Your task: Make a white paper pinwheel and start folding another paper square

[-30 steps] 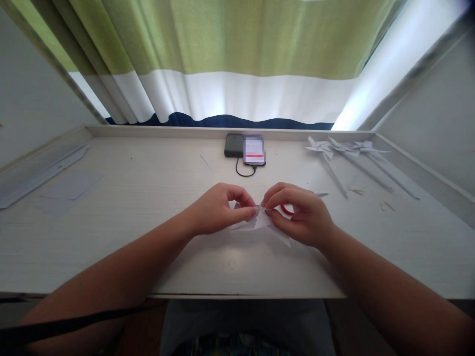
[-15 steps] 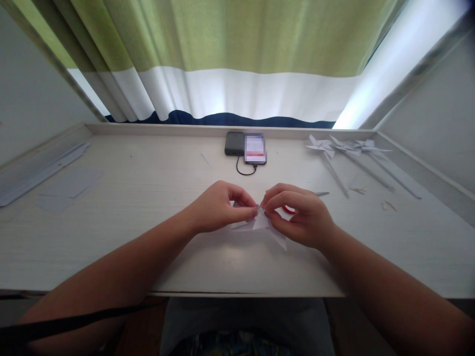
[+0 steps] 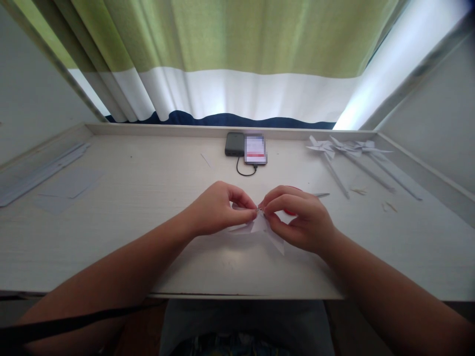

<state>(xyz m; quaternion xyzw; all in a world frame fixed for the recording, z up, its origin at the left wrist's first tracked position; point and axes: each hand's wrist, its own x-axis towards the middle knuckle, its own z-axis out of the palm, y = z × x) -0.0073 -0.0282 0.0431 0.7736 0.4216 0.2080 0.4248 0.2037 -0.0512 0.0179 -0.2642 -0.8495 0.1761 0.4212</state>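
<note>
Green-and-white cloth curtain [image 3: 260, 42] hangs beyond my white wooden desk [image 3: 148, 170]. Between my hands, toward the desk's near edge, is a folded, pointed white paper piece [image 3: 260, 225]. My left hand [image 3: 225, 210] comes at it from nine o'clock and my right hand [image 3: 306, 217] from three, each pinching thumb against fingers, the tips almost meeting. Neither hand is nearer. From those tips the paper fans out below, one corner toward eight o'clock, another toward five; my fingers hide the middle, so I can't be sure exactly what they grip there. Red-handled metal scissors [image 3: 322, 195] lie at three o'clock, partly behind my right hand; white paper pinwheels [image 3: 343, 147] rest at two.
</note>
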